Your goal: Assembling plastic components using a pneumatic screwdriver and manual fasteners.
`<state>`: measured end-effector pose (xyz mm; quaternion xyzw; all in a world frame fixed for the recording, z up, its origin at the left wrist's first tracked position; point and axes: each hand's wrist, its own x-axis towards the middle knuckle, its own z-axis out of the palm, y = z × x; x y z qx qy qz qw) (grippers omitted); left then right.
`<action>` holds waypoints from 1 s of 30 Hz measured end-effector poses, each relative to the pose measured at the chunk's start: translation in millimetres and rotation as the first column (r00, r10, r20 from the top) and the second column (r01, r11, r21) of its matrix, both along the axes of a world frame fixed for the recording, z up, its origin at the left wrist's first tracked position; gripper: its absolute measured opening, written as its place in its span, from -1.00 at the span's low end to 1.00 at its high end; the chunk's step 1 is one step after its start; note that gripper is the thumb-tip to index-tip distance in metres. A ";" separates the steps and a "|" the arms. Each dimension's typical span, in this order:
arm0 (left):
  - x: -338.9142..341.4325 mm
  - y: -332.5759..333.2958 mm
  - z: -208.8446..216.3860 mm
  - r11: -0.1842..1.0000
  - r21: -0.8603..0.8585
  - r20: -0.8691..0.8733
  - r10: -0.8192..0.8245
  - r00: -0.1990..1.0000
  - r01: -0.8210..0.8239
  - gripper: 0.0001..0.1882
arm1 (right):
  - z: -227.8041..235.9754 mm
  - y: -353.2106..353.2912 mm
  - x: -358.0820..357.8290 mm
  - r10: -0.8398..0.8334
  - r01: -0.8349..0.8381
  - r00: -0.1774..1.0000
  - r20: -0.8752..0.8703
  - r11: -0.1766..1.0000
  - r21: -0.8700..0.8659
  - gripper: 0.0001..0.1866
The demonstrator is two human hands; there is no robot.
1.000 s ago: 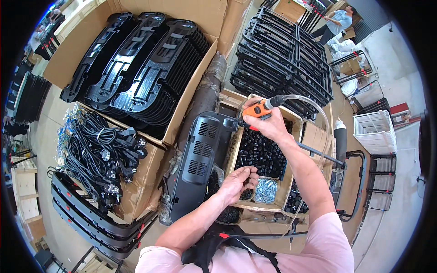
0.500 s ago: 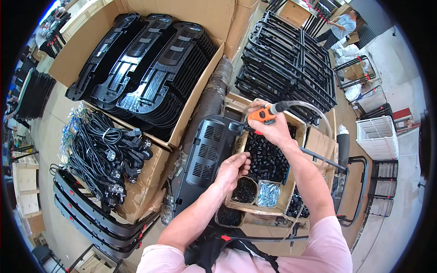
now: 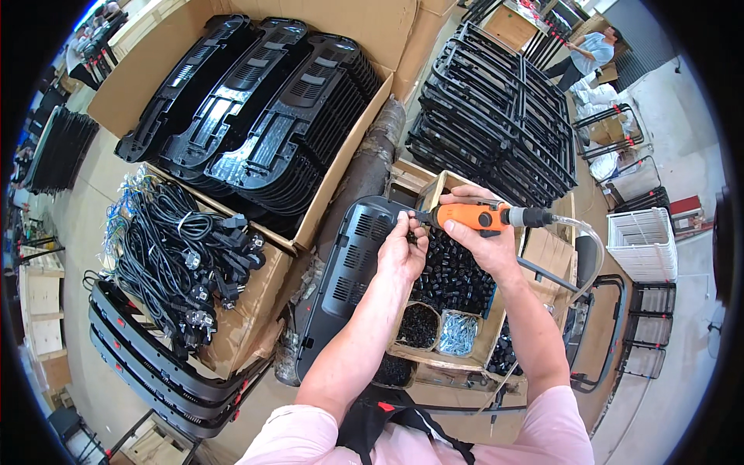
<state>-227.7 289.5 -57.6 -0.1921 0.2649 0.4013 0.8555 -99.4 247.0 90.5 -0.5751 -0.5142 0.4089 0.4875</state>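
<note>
My right hand (image 3: 488,246) is wrapped round an orange and black air screwdriver (image 3: 469,216), held level with its front end to the left. A clear hose runs from its back end. My left hand (image 3: 402,252) is closed in a pinch at the driver's tip; whatever is between the fingertips is too small to make out. Just left of that hand lies a long black plastic panel (image 3: 353,267) with blocks of vent slots. Beneath both hands is a wooden box (image 3: 496,341) holding small black plastic parts (image 3: 452,271), a tub of dark screws (image 3: 416,325) and silver screws (image 3: 459,334).
A cardboard box (image 3: 353,155) of stacked black panels (image 3: 302,101) stands at the far left. Nearer are bundled power cords (image 3: 186,240) and stacked curved grey covers (image 3: 155,380). Black metal frames (image 3: 496,108) are piled at the back; a person (image 3: 593,53) stands beyond them.
The screwdriver has swung from pointing toward the panel's end to lying level, its back end now to the right. My left hand has risen to its tip, fingers pinched.
</note>
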 end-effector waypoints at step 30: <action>-42.5 -44.9 4.2 0.925 0.326 -0.268 -0.106 0.958 0.194 -0.70 | -38.5 76.4 -31.9 0.062 -0.057 0.984 0.165 0.998 -0.035 -0.46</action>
